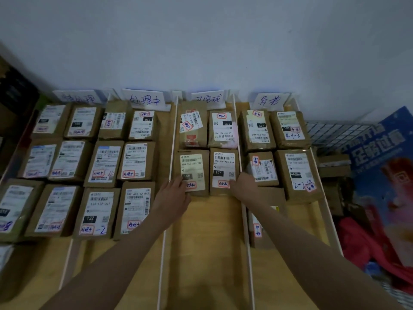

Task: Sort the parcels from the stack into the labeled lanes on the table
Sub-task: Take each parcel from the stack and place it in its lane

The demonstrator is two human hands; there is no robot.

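Cardboard parcels (193, 172) (224, 170) (third lane), left hand (176, 193) and right hand (243, 186) flat against them, each grip open.

parcel sorting room: labelled parcels (138, 162), lanes (205, 242)

A plain pale wall (223, 41) is rising behind the wooden table (205, 242), with a blue poster (380, 153) leaning at right.

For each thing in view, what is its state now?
left hand: resting on left front parcel, third lane
right hand: touching right front parcel
third lane: four parcels, front bare
lane signs: upright at wall
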